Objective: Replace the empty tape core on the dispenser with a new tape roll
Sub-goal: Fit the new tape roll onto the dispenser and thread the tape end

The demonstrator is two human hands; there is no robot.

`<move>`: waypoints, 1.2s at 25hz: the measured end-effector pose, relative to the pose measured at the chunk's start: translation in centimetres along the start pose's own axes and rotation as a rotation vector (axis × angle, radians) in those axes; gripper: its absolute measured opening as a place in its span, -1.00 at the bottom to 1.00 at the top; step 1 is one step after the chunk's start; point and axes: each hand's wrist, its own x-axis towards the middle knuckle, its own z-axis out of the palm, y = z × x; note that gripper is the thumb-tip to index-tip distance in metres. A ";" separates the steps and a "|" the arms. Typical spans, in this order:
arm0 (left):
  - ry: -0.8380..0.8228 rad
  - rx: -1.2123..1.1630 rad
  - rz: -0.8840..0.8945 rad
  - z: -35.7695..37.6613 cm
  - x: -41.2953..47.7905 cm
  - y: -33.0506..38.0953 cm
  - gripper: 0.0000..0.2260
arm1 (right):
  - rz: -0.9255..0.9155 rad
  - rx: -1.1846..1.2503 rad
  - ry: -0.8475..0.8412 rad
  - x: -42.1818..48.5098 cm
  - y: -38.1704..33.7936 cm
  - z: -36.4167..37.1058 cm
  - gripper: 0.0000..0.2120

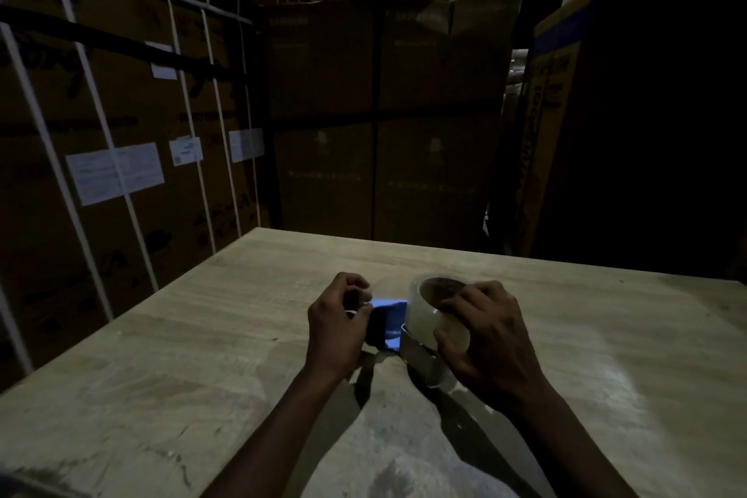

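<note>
Our right hand (483, 340) has its fingers (452, 305) spread over the big clear roll of sticky tape (430, 311), with the tips curled over the top rim and the thumb pressed on its side. The roll sits on the shiny grey metal tape dispenser (420, 356), near the middle of the pale wooden table (202, 336).

Our left hand (337, 325) pinches the loose clear end of the tape (388, 305) between thumb and fingertips. The strip looks pulled out sideways from the roll and shines blue.

The light is very dim, so we cannot see if the roll is pushed all the way onto its holder. We think it could sit crooked and pop off if we pull hard.

The sticky strip could fold over and stick to itself, or to our fingers. It could also tear if we tug it at a slant.

The dispenser could tip or slide on the smooth table if the right hand lets go too soon.

We cannot see the empty core anywhere. Stacked brown cardboard boxes (121, 113) stand well behind the table.
</note>
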 end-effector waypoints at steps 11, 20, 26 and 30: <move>-0.023 0.016 0.002 -1.0 1.9 -1.6 -0.67 | -0.099 -0.030 -0.007 1.1 -2.1 0.3 -0.71; -0.038 0.032 0.016 -0.6 0.9 -1.7 -0.69 | -0.100 -0.056 -0.038 0.1 -1.9 0.7 -0.66; -0.046 0.046 0.026 -0.7 0.6 -1.5 -0.72 | -0.111 -0.059 -0.033 -0.1 -2.0 0.6 -0.65; -0.039 0.077 0.033 -0.9 0.7 -1.4 -0.73 | -0.114 -0.073 -0.048 0.0 -2.1 0.8 -0.66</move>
